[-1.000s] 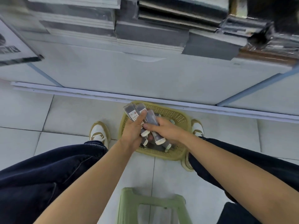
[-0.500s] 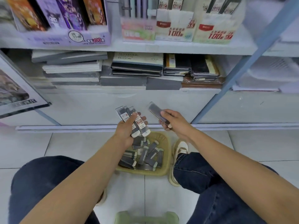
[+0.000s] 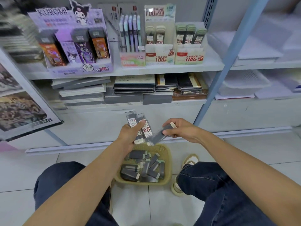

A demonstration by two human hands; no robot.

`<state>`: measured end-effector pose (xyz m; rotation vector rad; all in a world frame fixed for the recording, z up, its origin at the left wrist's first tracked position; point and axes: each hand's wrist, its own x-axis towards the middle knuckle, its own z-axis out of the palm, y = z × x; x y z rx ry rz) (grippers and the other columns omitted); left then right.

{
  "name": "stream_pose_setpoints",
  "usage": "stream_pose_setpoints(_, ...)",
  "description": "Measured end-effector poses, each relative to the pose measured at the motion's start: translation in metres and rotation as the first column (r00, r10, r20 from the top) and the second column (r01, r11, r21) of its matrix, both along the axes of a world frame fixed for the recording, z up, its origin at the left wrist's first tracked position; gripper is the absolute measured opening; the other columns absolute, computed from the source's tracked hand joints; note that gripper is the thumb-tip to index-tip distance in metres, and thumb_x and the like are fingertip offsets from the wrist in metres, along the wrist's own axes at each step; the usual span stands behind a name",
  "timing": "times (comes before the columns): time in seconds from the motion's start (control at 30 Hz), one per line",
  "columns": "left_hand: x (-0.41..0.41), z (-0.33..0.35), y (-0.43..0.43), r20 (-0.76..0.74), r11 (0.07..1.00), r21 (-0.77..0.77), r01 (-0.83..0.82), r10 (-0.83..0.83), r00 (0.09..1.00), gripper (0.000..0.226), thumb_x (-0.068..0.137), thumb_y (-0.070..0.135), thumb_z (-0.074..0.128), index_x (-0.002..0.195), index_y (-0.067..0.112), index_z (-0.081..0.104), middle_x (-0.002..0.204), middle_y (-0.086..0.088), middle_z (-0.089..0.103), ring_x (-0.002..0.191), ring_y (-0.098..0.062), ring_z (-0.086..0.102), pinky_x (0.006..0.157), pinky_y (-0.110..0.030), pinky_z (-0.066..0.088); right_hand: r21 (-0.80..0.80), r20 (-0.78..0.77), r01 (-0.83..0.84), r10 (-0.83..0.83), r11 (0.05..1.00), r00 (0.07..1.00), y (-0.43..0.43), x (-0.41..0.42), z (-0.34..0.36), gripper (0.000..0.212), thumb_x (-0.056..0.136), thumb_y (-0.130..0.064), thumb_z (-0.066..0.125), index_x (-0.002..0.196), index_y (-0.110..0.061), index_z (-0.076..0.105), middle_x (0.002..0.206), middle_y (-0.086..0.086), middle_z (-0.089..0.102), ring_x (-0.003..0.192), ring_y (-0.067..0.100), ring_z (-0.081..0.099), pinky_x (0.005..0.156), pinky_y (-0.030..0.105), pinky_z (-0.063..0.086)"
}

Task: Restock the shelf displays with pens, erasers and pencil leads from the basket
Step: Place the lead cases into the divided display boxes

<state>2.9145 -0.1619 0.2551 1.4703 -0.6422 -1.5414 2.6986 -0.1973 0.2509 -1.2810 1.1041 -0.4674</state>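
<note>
— Are the hands out of the basket yet?

— Yes. A second ago both were down among the stock. Now the left hand (image 3: 130,136) grips a small bunch of pencil-lead cases (image 3: 132,122), and the right hand (image 3: 180,129) pinches a single case (image 3: 160,136), its tip just beside the bunch, above the yellow basket (image 3: 169,160).

— And the displays?

— They've come into view: the 0.5 lead display (image 3: 158,54) and the 0.7 lead display (image 3: 189,54) on the shelf (image 3: 162,70), well above the hands. I'd guess placing comes next, and plenty of cases are left in the basket.
</note>
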Motion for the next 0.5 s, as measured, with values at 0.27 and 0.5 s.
stream_pose_setpoints(0.27,0.004,0.008,0.02,0.207,0.983,-0.089,0.16,-0.138,0.968,0.022,0.092,0.02,0.065,0.103,0.002,0.067,0.088,-0.013,0.075,0.076,-0.017,0.073,0.066,-0.025,0.058,-0.003,0.006,-0.156,0.156,0.988,0.988,0.011,0.002,0.023,0.012,0.095,-0.015,0.059,0.102,-0.009,0.066,0.074,-0.002,0.052,0.06,0.007,0.043,0.057,0.017,0.04)
stream_pose_setpoints(0.5,-0.001,0.01,0.03,0.213,0.978,-0.092,0.186,-0.163,0.963,0.012,0.092,0.023,0.065,0.09,0.011,0.069,0.078,0.001,0.075,0.07,-0.012,0.07,0.065,-0.024,0.052,0.066,0.264,0.094,-0.108,0.993,0.958,0.019,0.007,0.026,0.019,0.095,0.003,0.05,0.108,-0.002,0.063,0.099,0.014,0.068,0.045,0.006,0.028,0.041,0.013,0.027)
